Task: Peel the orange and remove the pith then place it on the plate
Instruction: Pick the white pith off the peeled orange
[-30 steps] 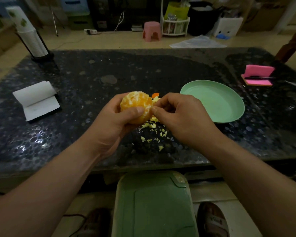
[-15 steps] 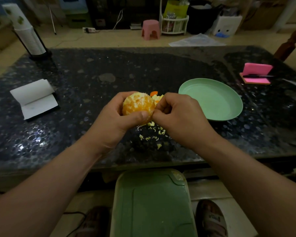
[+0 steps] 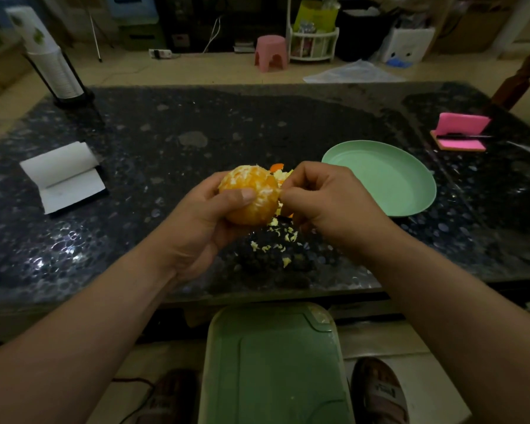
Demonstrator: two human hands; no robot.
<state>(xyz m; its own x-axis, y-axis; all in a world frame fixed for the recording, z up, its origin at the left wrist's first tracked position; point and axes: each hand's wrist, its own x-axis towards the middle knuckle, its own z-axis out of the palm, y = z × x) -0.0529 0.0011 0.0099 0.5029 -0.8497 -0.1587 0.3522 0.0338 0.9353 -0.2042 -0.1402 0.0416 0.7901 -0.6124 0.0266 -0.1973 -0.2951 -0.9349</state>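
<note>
The peeled orange, flecked with white pith, is held above the dark table by my left hand, thumb across its front. My right hand is closed, its fingertips pinching at pith on the orange's right side. Small pith and peel scraps lie on the table under the hands, and more peel shows behind the orange. The light green plate sits to the right with nothing on it.
A white open notepad lies at the left, a stack of paper cups at the far left corner, a pink phone stand at the far right. A green bin lid sits below the table's front edge.
The orange has been turned slightly in my left hand, and my right fingertips have shifted a little higher on its right side. The view has drifted slightly.
</note>
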